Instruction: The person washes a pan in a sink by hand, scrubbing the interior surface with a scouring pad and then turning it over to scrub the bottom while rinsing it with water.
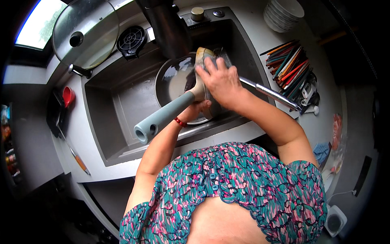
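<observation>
A frying pan with a blue-grey handle (164,116) is tipped up on edge over the sink (122,110), its handle pointing toward me at the left. My left hand (196,110), below a red bead bracelet, is closed around the pan's near side. Against the pan's side, which has brown stains near the far rim, presses my right hand (221,83) with curled fingers. Whatever lies under those fingers is hidden and slightly blurred. Beneath the tilted pan, a round dark pan (170,79) in the sink holds cloudy liquid.
A chrome handle (270,92) crosses the sink's right edge. Chopsticks (288,65) and stacked white bowls (282,15) occupy the right counter. A glass lid (87,34) leans at the back left, near a dark tall object (166,30). A red cup (68,96) is left.
</observation>
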